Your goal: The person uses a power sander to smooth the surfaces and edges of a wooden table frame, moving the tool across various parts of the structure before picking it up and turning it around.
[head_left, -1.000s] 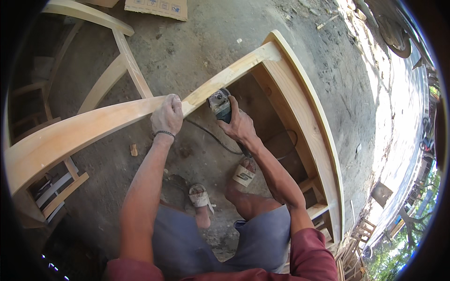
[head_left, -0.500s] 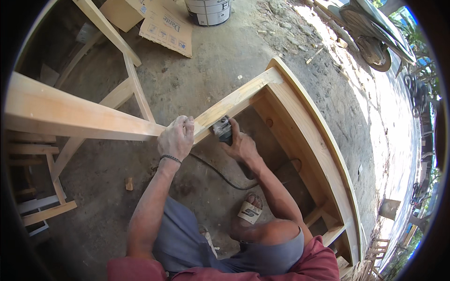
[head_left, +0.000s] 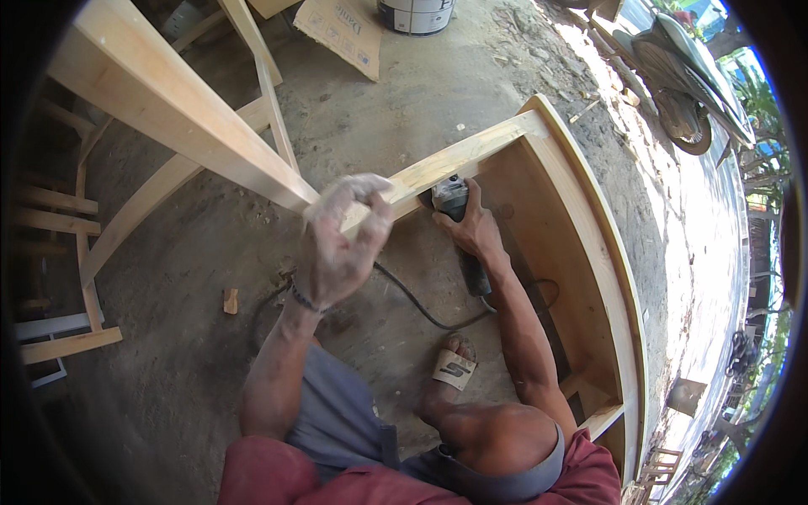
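Note:
My right hand [head_left: 478, 231] is wrapped round an angle grinder [head_left: 473, 271], whose grey metal head lies against the inner side of a pale wooden rail [head_left: 475, 153]. The rail belongs to a large wooden frame, perhaps a table on its side, with a long curved-looking side board [head_left: 581, 244]. My left hand [head_left: 343, 248], dusty and with a dark bracelet, is raised before the joint of the rail and a long wooden leg [head_left: 181, 105]. Its fingers are bent and apart, with nothing seen in them. The grinder's disc is mostly hidden.
A black cord [head_left: 412, 313] loops over the concrete floor near my sandalled foot [head_left: 454, 364]. A wood offcut [head_left: 230, 300] lies at left. Beyond the frame are a flat cardboard piece [head_left: 345, 38] and a white bucket [head_left: 418, 15]. A parked motorbike [head_left: 677, 76] stands far right.
My left hand has let go of the joint and lifted toward me. My right hand and the grinder have shifted right and away along the rail in the picture; the view has also moved.

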A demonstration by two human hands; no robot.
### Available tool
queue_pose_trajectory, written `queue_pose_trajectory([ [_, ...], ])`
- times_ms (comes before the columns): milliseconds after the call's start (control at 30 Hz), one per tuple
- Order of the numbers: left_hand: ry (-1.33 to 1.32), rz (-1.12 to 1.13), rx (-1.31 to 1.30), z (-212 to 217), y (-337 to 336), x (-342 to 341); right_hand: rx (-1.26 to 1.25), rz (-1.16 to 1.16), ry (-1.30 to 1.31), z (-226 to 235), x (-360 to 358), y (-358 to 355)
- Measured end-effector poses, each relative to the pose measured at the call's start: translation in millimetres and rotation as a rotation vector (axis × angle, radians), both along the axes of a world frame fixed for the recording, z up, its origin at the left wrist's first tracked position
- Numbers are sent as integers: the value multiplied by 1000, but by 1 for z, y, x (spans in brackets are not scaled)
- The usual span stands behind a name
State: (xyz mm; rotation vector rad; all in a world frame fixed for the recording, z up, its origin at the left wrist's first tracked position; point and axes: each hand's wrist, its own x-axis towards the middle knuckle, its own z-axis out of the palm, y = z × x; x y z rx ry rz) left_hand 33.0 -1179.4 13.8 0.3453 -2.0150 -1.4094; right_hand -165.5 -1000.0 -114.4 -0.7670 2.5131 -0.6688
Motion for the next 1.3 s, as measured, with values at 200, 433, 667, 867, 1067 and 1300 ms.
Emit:
queue_pose_trajectory([
  [200, 179, -1222, 730, 69, 58, 53, 42, 163, -6, 0, 51, -32],
  [433, 594, -1479, 1147, 64, 120, 73, 73, 216, -9, -1, 64, -46],
  [667, 610, -1743, 1032, 60, 106, 64, 45, 245, -35, 0, 75, -46],
  [867, 735, -1520, 1407, 66, 143, 73, 43, 226, -12, -3, 81, -30],
  [1067, 659, -1512, 1398, 61, 142, 68, 35, 188, -14, -5, 75, -31],
  [1300, 19, -616, -173, 28, 46, 28, 53, 205, -32, -6, 63, -28],
])
